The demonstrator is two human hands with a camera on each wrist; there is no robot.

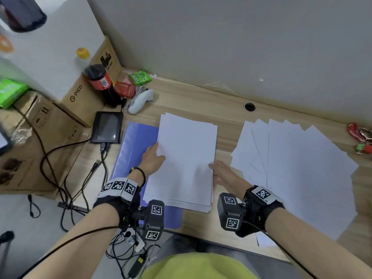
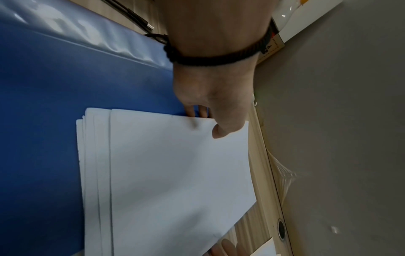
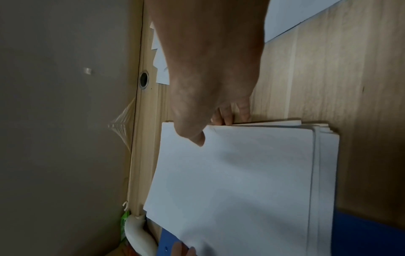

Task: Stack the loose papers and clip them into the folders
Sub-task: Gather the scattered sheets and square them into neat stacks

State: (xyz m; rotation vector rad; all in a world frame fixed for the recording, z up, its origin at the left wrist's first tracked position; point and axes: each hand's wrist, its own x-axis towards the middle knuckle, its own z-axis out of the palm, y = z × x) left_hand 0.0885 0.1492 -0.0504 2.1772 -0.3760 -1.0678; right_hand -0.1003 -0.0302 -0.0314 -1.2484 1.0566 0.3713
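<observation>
Head view: paper stack (image 1: 186, 158) lay lengthwise toward the wall, half over the blue folder (image 1: 135, 146), loose sheets (image 1: 291, 168) fanned just right. Left wrist view: left hand (image 2: 215, 100) pinched the stack's edge. Right wrist view: right hand (image 3: 210, 83) pinched the opposite edge.

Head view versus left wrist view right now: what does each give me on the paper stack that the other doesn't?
Only the head view shows the fanned loose sheets still spread to the right, and the right hand at the stack's right edge. Only the left wrist view shows the left hand with thumb on top and fingers under the edge. Both show the uneven paper stack partly overlapping the blue folder.
</observation>
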